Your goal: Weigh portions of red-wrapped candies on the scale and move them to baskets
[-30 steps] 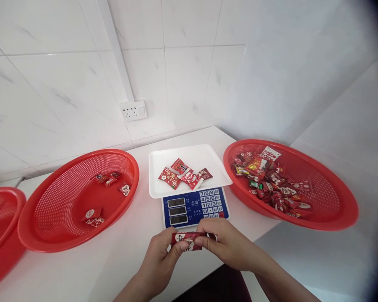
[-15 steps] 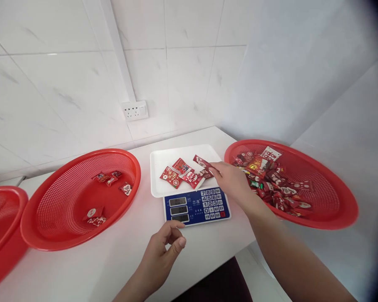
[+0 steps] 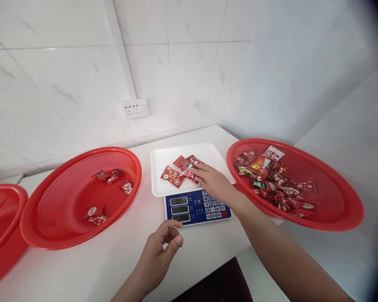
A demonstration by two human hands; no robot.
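My right hand [image 3: 214, 181] reaches over the white tray [image 3: 159, 157] of a scale, its fingers and thumb closed around a red candy packet [image 3: 191, 176]. Beside it lie a red packet with white flower shapes [image 3: 172, 176], another red packet [image 3: 180, 162] and a dark red packet [image 3: 193, 160], partly covered by the fingers. Below the tray shows the scale's blue panel [image 3: 197, 209] with number keys and small displays, some keys hidden by my right hand. My left hand [image 3: 159, 251] hovers at the panel's lower left edge, fingers loosely curled, thumb and forefinger apart, holding nothing.
At the right, a red basket [image 3: 340, 205] holds many wrapped candies [image 3: 275, 178]. A red basket [image 3: 47, 218] at the left has several packets in it. Part of another red basket [image 3: 6, 251] shows at the far left. A wall socket [image 3: 136, 108] is behind the white table [image 3: 122, 260].
My right hand has moved left, farther over the tray, and the long dark red packet it held now lies among the others. My left hand has barely moved.
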